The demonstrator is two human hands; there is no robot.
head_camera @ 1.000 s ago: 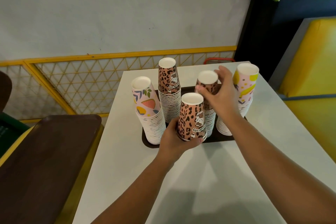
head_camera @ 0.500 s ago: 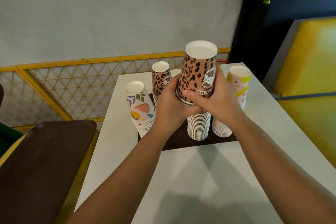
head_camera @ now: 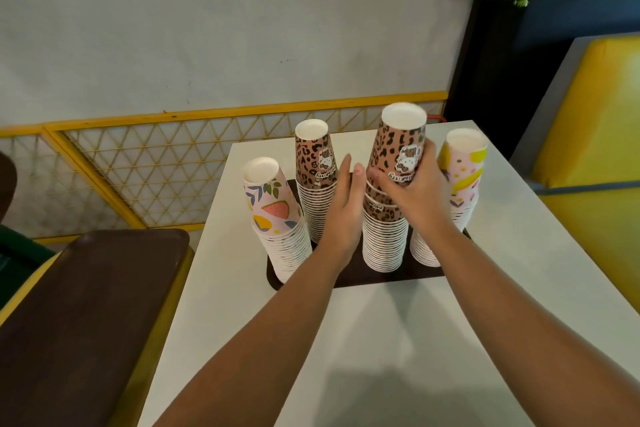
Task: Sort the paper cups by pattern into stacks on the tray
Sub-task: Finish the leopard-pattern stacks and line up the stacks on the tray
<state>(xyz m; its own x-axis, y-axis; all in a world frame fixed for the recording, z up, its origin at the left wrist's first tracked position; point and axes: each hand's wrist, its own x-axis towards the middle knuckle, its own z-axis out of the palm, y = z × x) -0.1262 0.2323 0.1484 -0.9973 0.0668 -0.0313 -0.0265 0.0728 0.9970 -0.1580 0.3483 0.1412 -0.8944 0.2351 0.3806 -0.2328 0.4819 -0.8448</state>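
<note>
A: What could go wrong here?

B: The tall stack of inverted leopard-print paper cups (head_camera: 388, 204) at centre right of the frame looks top-heavy. The right hand (head_camera: 414, 189) grips its upper cups, and a sideways pull could topple it, or leave those cups seated crooked.

A: And the other hand?

B: The left hand (head_camera: 344, 199) is flat, fingers straight, holding nothing, just beside that stack. It stands between it and the second leopard-print stack (head_camera: 316, 184) behind, which a careless flick could knock.

A: Where does everything sit?

B: All on the dark brown tray (head_camera: 381, 276) mid-frame, with a pink fruit-and-leaf stack (head_camera: 277, 218) at left, visibly leaning, and a pink-and-yellow stack (head_camera: 457, 191) at right.

A: Materials?

B: Thin, smooth tapered paper with ridged white rims, light and easily crushed. The white tabletop (head_camera: 363, 340) looks slick.
</note>
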